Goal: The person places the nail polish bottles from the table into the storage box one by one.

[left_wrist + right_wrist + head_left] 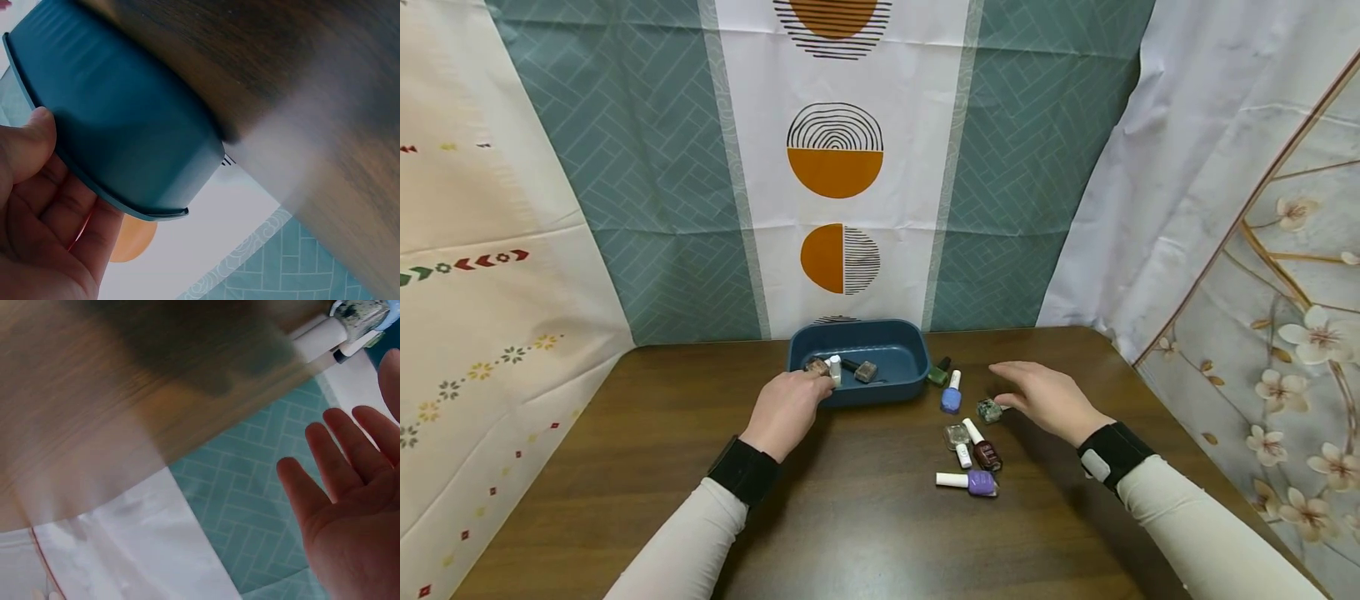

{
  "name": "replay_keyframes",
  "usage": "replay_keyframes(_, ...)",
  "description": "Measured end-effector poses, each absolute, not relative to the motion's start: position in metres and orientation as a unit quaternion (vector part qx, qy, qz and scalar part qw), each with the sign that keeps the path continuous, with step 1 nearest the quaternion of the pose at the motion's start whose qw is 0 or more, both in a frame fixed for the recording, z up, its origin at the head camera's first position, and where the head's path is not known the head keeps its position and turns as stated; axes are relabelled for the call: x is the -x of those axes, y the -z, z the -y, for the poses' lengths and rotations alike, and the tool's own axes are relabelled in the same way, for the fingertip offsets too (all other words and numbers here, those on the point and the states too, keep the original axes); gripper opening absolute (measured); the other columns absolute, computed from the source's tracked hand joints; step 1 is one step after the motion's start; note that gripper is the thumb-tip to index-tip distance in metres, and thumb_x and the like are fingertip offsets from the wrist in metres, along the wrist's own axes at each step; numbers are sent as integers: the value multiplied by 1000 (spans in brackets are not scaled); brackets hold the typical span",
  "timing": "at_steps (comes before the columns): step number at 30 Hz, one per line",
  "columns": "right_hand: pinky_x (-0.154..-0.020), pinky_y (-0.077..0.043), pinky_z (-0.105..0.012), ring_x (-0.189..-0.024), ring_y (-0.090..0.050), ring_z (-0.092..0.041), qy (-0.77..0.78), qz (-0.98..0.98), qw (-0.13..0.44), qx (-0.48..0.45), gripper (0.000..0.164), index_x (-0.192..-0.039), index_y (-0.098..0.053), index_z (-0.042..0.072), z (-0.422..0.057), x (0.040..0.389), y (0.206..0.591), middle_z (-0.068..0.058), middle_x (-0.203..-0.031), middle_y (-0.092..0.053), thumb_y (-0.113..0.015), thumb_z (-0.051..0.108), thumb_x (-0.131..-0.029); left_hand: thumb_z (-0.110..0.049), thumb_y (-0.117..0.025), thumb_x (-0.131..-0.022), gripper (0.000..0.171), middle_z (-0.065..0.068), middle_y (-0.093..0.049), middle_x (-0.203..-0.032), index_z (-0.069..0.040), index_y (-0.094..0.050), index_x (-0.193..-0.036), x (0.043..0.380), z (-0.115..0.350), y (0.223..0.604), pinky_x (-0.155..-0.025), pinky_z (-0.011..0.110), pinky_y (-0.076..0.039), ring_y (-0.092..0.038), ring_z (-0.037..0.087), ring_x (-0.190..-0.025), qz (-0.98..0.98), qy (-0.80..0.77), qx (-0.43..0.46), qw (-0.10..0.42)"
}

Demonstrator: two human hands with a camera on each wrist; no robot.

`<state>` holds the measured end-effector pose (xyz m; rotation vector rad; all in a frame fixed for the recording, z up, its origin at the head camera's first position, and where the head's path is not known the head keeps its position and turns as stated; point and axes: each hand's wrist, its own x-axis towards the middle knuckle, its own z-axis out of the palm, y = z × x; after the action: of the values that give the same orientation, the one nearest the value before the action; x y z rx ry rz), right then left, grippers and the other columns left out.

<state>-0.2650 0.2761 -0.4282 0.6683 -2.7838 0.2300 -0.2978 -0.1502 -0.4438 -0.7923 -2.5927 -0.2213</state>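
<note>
My left hand (786, 410) grips the near left rim of a blue plastic bin (125, 119), thumb outside the wall and fingers reaching over the edge. Inside the bin lie a brown glitter nail polish bottle (817, 367), a white cap (835, 369) and a grey glitter bottle (866, 372) with a black cap. My right hand (1049, 400) hovers over the table with its fingers extended and nothing held. Just left of it, partly under the thumb, is a dark speckled nail polish bottle (989, 410), whose white cap (322, 339) shows in the right wrist view.
Right of the bin lie a green bottle (937, 373) and a blue one (951, 395). Nearer on the brown table (850, 517) are a clear glitter bottle (957, 435), a dark red one (987, 455) and a purple one (982, 482). Patterned cloths (1022, 167) hang behind and at both sides.
</note>
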Motion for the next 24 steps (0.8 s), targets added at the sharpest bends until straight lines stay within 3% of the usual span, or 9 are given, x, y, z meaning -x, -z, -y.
replay_keyframes(10,-101,-58,-57,-126,-71,-38,-76,959,93,-256,51,-141,-73,2,-287,265,435,-17,-136,-74,-87,23,-97,-6,-85,-97,15,4,-81,-98,-13,-85,-110,296,155,445,-80,43,-64,-73,22,-82,933,79,283,209)
replay_keyframes(24,-87,-64,-49,-106,-77,-27,-63,950,126,-278,38,-126,-81,6,-291,269,451,-6,-118,-78,-92,12,-91,-7,-85,-97,13,4,-80,-93,-12,-85,-109,296,152,440,-77,41,-63,-71,23,-78,927,87,296,211)
